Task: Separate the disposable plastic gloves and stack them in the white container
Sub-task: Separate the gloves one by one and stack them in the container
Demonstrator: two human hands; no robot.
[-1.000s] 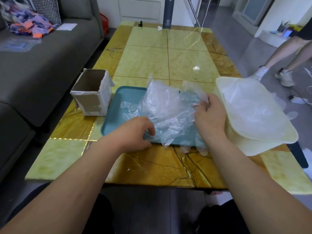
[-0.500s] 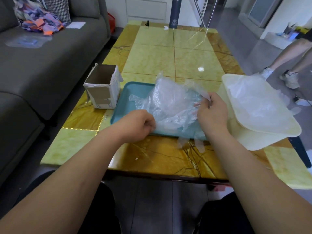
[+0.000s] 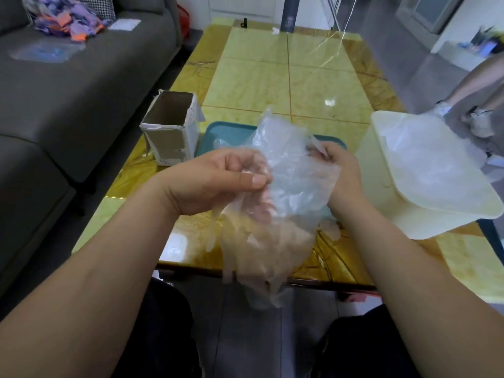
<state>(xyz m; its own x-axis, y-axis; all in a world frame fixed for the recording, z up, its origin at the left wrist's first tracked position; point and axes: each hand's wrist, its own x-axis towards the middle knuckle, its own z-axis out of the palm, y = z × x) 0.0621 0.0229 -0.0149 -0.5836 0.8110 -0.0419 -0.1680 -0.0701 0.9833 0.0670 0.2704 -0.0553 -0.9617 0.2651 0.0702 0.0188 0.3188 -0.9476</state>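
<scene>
Both hands are up at the centre of the frame, and between them is a crumpled clump of thin, clear disposable plastic gloves, lifted off the table and hanging down past its near edge towards the lap. The left hand pinches the clump's left edge, thumb pressed against curled fingers. The right hand grips the upper right edge with its fingers curled in. This reads as the separating step: 2 pinches on opposite edges, set to peel 1 glove from the rest. How many layers are stuck together I cannot tell, because the film is too clear and creased. The next move calls for a gentle pull apart so that a single sheet slides free, then a carry to the right of the frame. There the white rectangular plastic container sits with clear gloves already lying inside. Behind the hands a teal plastic tray peeks out, and left of it stands an open brown cardboard box, all on the glossy yellow marble-patterned table. As for writing, there is small print low on the box's front, too small to read, and a pale mark on the dark cylinder at the top of the frame, also unreadable.
</scene>
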